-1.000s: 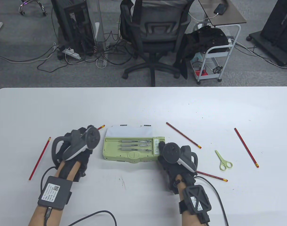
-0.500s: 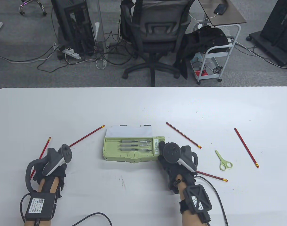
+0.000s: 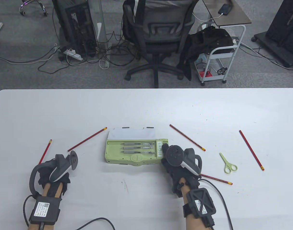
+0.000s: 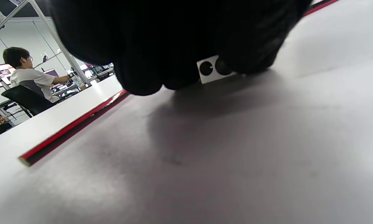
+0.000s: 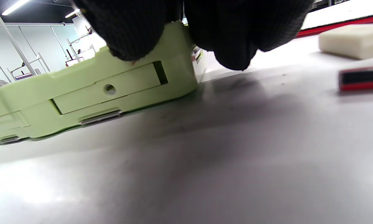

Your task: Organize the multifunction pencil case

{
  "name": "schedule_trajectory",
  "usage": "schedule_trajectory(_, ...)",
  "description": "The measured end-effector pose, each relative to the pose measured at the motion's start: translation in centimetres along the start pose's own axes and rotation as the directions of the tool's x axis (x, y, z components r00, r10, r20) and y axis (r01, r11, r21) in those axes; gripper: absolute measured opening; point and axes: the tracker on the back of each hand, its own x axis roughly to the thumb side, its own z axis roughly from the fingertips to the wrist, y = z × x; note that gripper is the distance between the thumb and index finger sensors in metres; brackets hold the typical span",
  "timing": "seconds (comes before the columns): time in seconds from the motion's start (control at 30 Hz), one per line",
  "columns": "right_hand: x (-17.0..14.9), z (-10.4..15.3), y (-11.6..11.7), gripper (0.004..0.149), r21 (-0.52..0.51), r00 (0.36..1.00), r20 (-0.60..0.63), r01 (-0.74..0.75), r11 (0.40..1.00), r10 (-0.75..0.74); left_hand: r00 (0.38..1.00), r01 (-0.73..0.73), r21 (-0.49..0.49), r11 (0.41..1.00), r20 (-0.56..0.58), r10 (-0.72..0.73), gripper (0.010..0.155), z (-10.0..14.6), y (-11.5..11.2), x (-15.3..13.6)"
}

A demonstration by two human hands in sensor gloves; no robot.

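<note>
Pencil case [image 3: 133, 151] lies open at mid-counter [image 3: 146, 107], three pens in its tray. Right hand [image 3: 177, 165] rests at the case's right end, fingers [image 5: 133, 34] curled over its top edge. Left hand [image 3: 54, 171] is down on the counter, well left of the case beside a red pencil [image 3: 46, 151]; its fingers appear curled, grip unclear.

Bright overhead light, soft shadows; both wrist views blurred up close.

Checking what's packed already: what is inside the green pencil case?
Three pens lie side by side in the open case. The right hand covers its right end, so anything there is hidden.
</note>
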Motion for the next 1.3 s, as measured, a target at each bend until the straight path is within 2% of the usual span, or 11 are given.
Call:
schedule_trajectory(0.53,0.1,0.0,0.0,0.064,0.001,1.000,0.000,-0.009,1.000,0.009,0.995,-0.094,0.013,0.995,-0.017,0.094,0.043,-0.3,0.1,-0.4)
schedule_trajectory(0.67,0.1,0.0,0.0,0.064,-0.001,1.000,0.000,-0.015,1.000,0.015,0.992,-0.126,0.037,0.991,-0.021,0.126,0.043,0.0,1.0,-0.8)
schedule_trajectory(0.87,0.1,0.0,0.0,0.064,0.000,1.000,0.001,-0.014,1.000,0.014,0.975,-0.224,0.119,0.967,0.009,0.224,0.043,0.7,3.8,-0.8)
schedule_trajectory(1.1,0.1,0.0,0.0,0.064,0.001,1.000,0.002,-0.018,1.000,0.018,0.924,-0.369,0.184,0.911,0.176,0.338,0.043,2.1,8.0,2.6)
schedule_trajectory(1.2,0.1,0.0,0.0,0.064,-0.007,1.000,0.008,-0.023,1.000,0.023,0.877,-0.451,0.188,0.873,0.276,0.393,0.043,2.7,9.2,5.0)
schedule_trajectory(1.3,0.1,0.0,0.0,0.064,-0.013,0.999,0.012,-0.030,0.999,0.031,0.857,-0.469,0.177,0.865,0.330,0.397,0.043,3.1,9.8,7.3)
